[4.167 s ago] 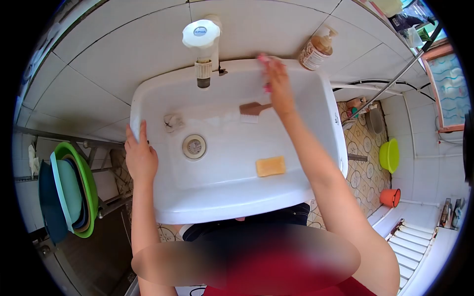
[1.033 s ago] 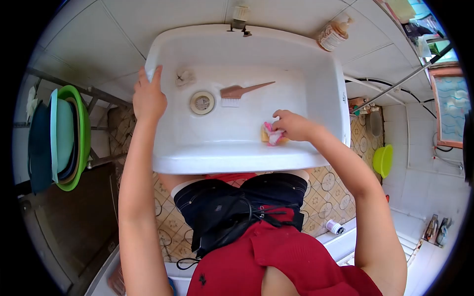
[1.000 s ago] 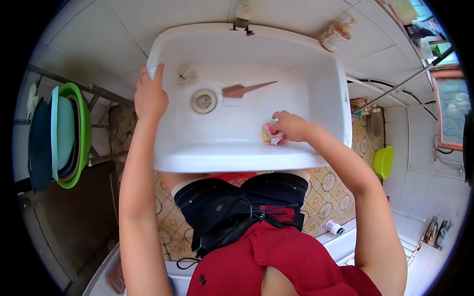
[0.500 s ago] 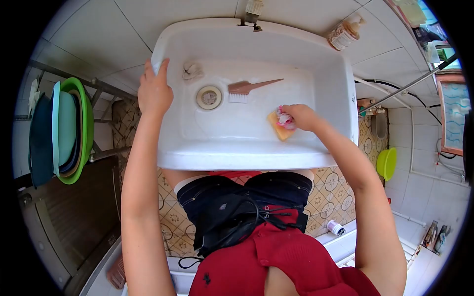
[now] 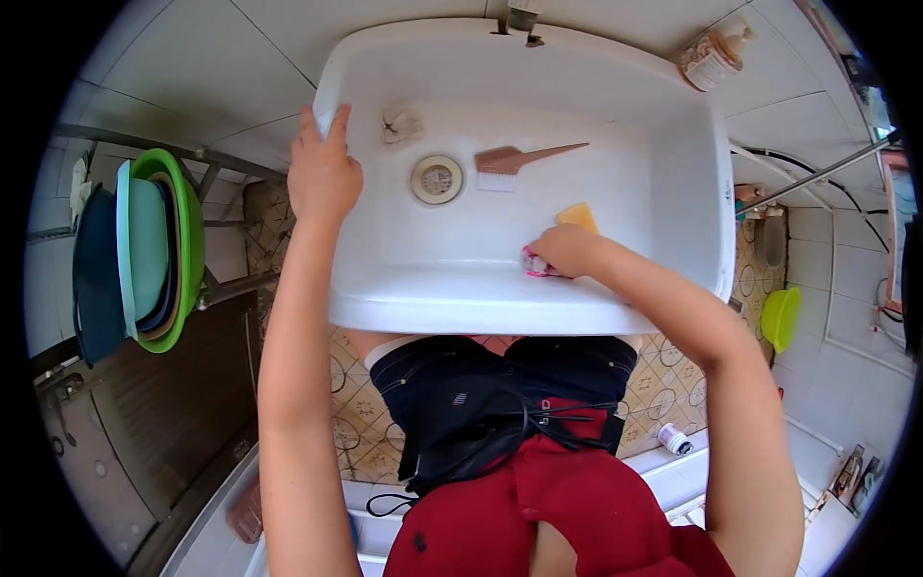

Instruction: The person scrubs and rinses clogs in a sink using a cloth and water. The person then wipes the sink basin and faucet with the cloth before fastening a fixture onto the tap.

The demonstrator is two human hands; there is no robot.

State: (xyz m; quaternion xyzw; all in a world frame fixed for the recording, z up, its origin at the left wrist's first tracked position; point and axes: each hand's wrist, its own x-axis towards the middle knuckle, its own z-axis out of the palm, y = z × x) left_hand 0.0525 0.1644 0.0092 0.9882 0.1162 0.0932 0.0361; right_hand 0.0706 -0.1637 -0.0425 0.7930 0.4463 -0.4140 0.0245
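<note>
My right hand (image 5: 569, 251) is closed around a crumpled pink-and-white scrubbing cloth (image 5: 538, 262), low against the front inner wall of the white sink (image 5: 404, 313). Just beyond its knuckles, a yellow sponge (image 5: 579, 215) lies on the basin floor, partly covered by the hand. My left hand (image 5: 325, 178) grips the sink's left rim, its thumb on the inner side and the fingers over the outer side. Farther back in the basin rest a brown tint brush (image 5: 510, 159) with pale bristles, a round drain (image 5: 436, 180) and a wet whitish clump (image 5: 402, 125).
A pump bottle (image 5: 712, 63) stands on the sink's back right corner, and a tap (image 5: 520, 19) is at the back. Stacked basins (image 5: 168, 250) hang on a rack at left. A lime-green bowl (image 5: 780, 319) and a small white jar (image 5: 674, 439) are at right.
My right hand has moved the pink-and-white cloth off the sponge and toward the front wall of the sink. The view has shifted slightly; my left hand keeps its hold on the rim.
</note>
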